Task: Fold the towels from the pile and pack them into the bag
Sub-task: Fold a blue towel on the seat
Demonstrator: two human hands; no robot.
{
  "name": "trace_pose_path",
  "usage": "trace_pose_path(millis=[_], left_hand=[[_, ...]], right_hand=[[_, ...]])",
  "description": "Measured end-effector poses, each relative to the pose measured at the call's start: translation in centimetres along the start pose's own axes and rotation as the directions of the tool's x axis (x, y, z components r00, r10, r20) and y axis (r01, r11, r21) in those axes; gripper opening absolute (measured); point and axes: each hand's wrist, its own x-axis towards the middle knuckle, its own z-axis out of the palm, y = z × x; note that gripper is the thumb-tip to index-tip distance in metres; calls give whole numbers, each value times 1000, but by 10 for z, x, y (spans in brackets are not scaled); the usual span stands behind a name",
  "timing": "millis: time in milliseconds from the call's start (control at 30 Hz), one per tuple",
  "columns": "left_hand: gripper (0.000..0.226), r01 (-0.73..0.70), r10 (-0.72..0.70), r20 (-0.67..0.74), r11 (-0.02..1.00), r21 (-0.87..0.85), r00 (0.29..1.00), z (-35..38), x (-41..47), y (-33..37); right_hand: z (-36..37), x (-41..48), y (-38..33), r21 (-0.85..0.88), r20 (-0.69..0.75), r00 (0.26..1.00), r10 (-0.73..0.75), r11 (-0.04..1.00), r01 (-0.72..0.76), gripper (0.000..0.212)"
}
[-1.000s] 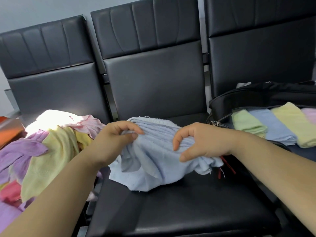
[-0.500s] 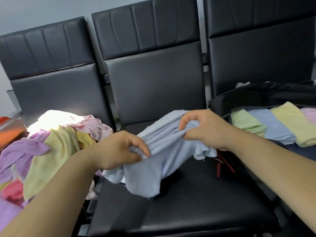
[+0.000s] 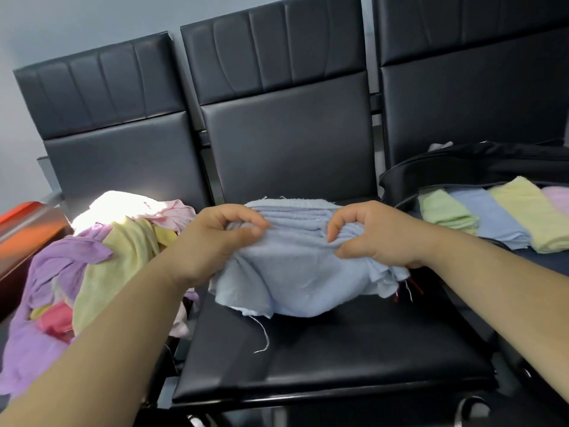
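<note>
Left grip (image 3: 215, 241) and right grip (image 3: 372, 238) each pinch the blue towel's (image 3: 295, 272) bunched top edge above the seat (image 3: 308, 359) (probably to find corners for folding).

- The wall (image 3: 77, 26) at the back is pale grey-blue and plain.
- Three black chairs stand side by side — the left chair (image 3: 123, 155), the middle chair (image 3: 289, 143) and the right chair (image 3: 462, 103).
- Their soft backs are shiny, with stitched lines near the top.
- The middle seat (image 3: 323, 359) is flat and dark.
- A bright patch of light glows low on the left.
- A blurry orange thing (image 3: 21, 217) sits at the left edge.
</note>
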Motion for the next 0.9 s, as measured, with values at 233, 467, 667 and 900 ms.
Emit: trace_pose_path(millis=[233, 467, 667, 900], left_hand=[[30, -114, -62, 280, 814, 570, 958, -26, -4, 10], [37, -143, 38, 154, 637, 758, 987, -70, 10, 89], [30, -155, 83, 131, 565, 810, 988, -98, 11, 156], [32, -148, 44, 148, 546, 825, 988, -115, 22, 174]], right_hand=[[-12, -9, -20, -21, -11, 1000, -4, 1000, 4, 18], [-60, -7, -115, -367, 199, 980, 29, 929, 47, 21], [-99, 1, -182, -502, 158, 987, -7, 861, 87, 25], [-116, 15, -192, -497, 139, 990, 36, 867, 38, 26]])
